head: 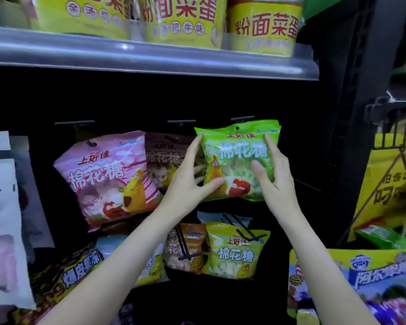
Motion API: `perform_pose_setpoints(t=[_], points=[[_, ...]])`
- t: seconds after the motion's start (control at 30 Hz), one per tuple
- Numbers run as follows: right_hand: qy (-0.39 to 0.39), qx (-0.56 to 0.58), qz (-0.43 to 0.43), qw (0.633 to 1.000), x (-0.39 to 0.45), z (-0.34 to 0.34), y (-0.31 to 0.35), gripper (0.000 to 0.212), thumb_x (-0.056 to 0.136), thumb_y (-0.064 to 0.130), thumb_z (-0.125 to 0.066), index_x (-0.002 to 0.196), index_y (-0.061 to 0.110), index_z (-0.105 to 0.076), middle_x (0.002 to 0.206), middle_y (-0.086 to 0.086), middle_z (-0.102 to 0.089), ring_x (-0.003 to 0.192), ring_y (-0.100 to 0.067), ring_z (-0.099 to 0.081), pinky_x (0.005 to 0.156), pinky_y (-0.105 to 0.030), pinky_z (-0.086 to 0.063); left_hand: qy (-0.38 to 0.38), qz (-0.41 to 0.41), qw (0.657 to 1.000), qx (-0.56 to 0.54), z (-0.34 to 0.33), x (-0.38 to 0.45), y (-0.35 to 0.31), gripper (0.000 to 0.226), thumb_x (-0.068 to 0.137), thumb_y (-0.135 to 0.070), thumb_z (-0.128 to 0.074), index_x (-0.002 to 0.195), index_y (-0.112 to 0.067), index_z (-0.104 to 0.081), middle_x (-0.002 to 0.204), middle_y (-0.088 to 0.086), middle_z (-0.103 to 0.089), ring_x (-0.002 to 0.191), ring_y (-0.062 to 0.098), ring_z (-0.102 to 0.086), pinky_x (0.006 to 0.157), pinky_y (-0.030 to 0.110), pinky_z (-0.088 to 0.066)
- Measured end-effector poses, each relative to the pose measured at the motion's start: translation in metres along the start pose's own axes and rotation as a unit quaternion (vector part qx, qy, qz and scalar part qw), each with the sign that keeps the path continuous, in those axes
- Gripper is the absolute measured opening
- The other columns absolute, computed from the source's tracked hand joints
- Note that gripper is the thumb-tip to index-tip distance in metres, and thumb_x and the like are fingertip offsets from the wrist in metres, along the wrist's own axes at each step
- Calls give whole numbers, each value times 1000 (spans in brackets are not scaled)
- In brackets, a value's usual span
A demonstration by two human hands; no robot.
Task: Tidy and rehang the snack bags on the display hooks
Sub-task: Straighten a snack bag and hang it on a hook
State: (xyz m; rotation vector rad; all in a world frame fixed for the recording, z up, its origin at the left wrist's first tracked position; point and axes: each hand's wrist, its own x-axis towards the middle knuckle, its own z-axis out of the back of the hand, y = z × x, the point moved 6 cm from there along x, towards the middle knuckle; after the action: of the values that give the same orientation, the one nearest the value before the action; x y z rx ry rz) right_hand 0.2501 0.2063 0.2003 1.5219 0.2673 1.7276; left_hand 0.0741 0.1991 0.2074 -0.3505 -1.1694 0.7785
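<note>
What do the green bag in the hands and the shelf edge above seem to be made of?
Green bag: likely thin glossy plastic film; it shows sheen, creases and a see-through window onto pale contents. Shelf edge: apparently clear smooth plastic strip, with bright glare streaks; metal beneath cannot be ruled out.

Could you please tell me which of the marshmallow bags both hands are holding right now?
The green bag, top right of the hooks: the left hand and right hand grip its sides. The pink bag beside it hangs untouched.

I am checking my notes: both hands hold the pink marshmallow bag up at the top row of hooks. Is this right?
Not quite: the head view shows both hands, left and right, holding the green marshmallow bag, not the pink bag, which hangs tilted to its left.
</note>
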Motion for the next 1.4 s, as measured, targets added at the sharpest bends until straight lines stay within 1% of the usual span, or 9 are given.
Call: perform_pose_setpoints(t=[0.17, 0.3, 0.47, 0.67, 0.77, 0.93, 1.13, 1.3, 1.4], points=[[39, 15, -25, 999, 0, 6, 1, 56, 90, 50, -43, 141, 49, -18, 133, 16, -26, 118, 9, -25, 83, -2, -19, -10, 8, 1000, 1, -1, -4, 2, 86, 80, -30, -70, 137, -50, -9, 139, -23, -22, 120, 5, -43, 79, 3, -43], [59, 23, -32, 997, 4, 9, 3, 55, 90, 48, -42, 142, 48, -21, 132, 16, -28, 121, 5, -24, 97, -21, -21, -23, 1, 1000, 15, 1, -3, -1, 87, 78, -35, -71, 142, -46, -12, 139, -21, -24, 116, 6, -48, 80, 11, -49], [97, 22, -46, 994, 6, 13, 2, 53, 91, 49, -44, 140, 50, -24, 130, 21, -28, 122, 6, -21, 101, -25, -19, -39, -2, 999, 12, 1, -10, -4, 84, 70, -49, -67, 136, -50, -14, 139, -17, -28, 106, 4, -53, 79, 23, -53], [88, -35, -56, 994, 9, 3, -7, 55, 92, 47, -45, 143, 44, -24, 146, 0, -32, 132, -12, -29, 97, -27, -23, -19, 46, 999, 4, -8, -7, 17, 86, 79, -36, -70, 144, -40, -15, 143, -14, -27, 103, -1, -53, 71, 10, -49], [76, -25, -45, 996, 0, -2, -15, 58, 90, 55, -48, 142, 48, -23, 147, 2, -30, 126, -2, -29, 96, -20, -23, -16, 48, 999, 9, -9, -12, 25, 86, 77, -36, -72, 141, -45, -15, 146, -13, -28, 107, -4, -51, 76, 10, -49], [20, 15, 7, 1000, -17, 6, -6, 56, 79, 65, -40, 130, 65, -20, 141, 20, -27, 117, 29, -21, 87, 0, -21, -41, -17, 997, 57, -6, -26, 9, 85, 77, -40, -72, 132, -59, -9, 134, -37, -22, 110, -17, -43, 85, 7, -44], [26, 18, 7, 999, 1, 2, -3, 56, 84, 55, -43, 136, 56, -20, 141, 16, -28, 109, 35, -18, 87, -1, -19, -50, -41, 995, 76, 0, -11, 0, 82, 78, -43, -67, 138, -50, -11, 130, -41, -18, 110, -17, -41, 85, 10, -45], [39, 19, -10, 999, 4, 3, -5, 55, 84, 57, -43, 135, 57, -20, 137, 18, -29, 119, 13, -27, 84, -1, -20, -56, -47, 994, 81, 2, -9, 0, 82, 71, -56, -60, 139, -45, -14, 130, -27, -28, 107, -8, -46, 82, 13, -47], [55, 23, -7, 998, 5, 7, -5, 54, 90, 54, -46, 138, 54, -22, 135, 21, -28, 116, 18, -27, 85, -2, -18, -70, -50, 993, 86, 0, -11, 2, 81, 72, -57, -60, 139, -43, -17, 133, -15, -31, 104, -3, -49, 81, 14, -47]])
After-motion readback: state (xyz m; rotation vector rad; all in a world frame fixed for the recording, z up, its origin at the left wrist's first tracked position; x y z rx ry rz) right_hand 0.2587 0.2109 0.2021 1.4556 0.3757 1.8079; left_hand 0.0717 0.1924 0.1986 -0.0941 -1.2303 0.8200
